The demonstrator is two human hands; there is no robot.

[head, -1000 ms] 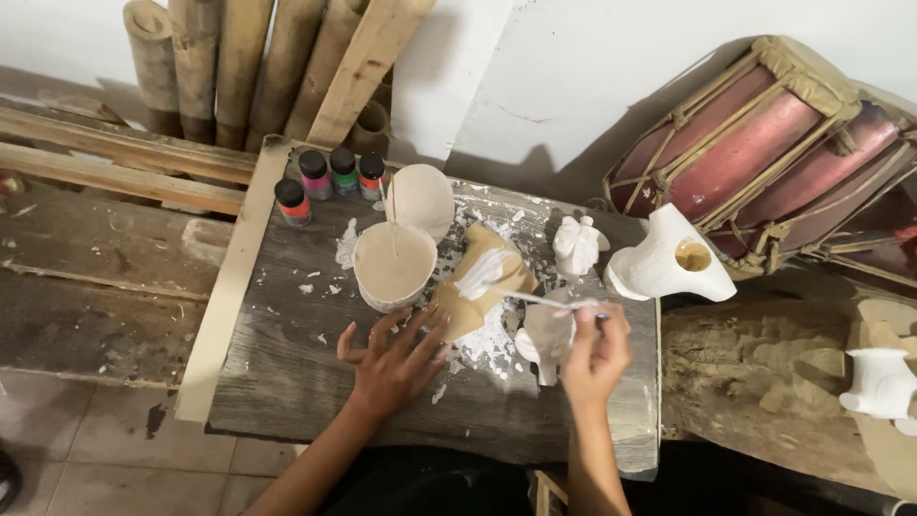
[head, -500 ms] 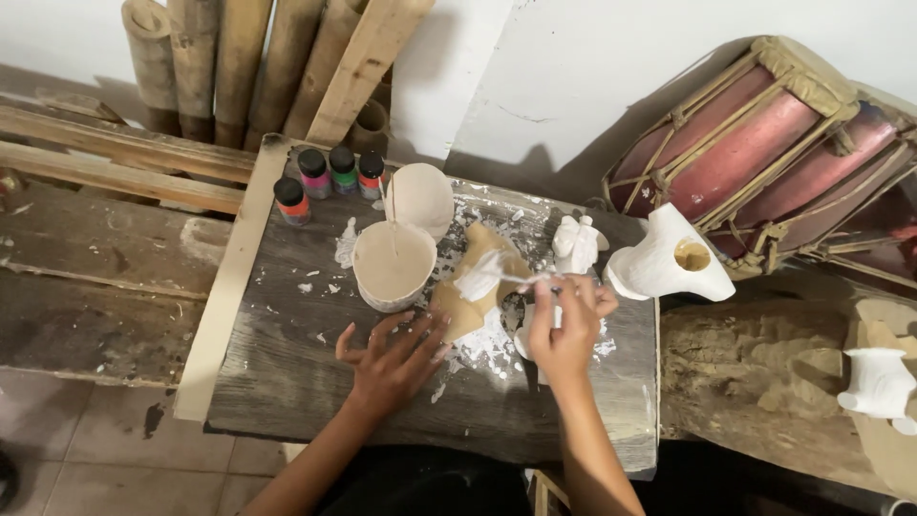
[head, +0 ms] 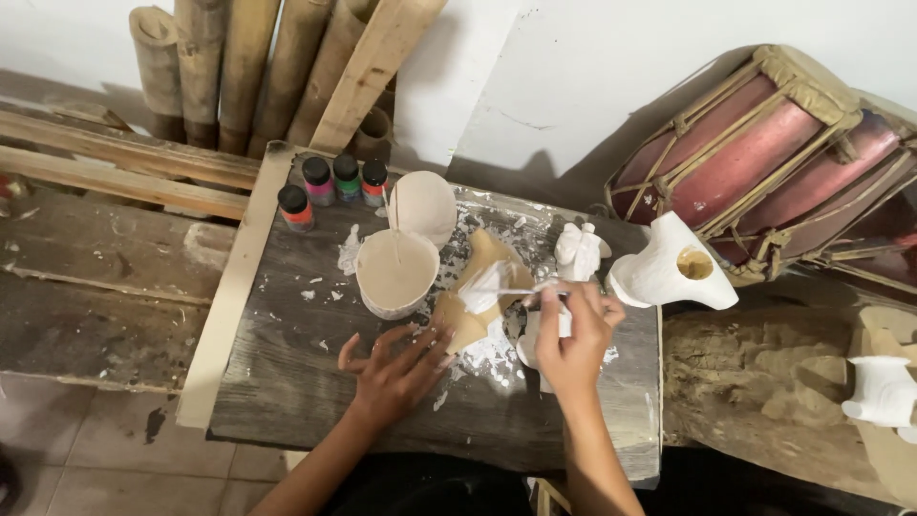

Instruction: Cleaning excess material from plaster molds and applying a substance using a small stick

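Thin white-tipped brush is pinched in right hand, tip over tan wooden piece just right of round white paint tub. Left hand is spread flat on grey plank bench.

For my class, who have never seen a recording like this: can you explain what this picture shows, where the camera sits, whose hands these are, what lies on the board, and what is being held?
The camera is worn on a person's head and looks down, so both arms reaching in from below belong to that person.

The left hand rests flat on a dark wooden board, fingers against a tan carved piece smeared with white.

The right hand holds a thin brush in a closed grip, its tip over that piece.

Also on the board: a white-stained tub with its lid beside it, four small paint bottles and a small white figure.

To the right stand a larger white carving and a red drum.
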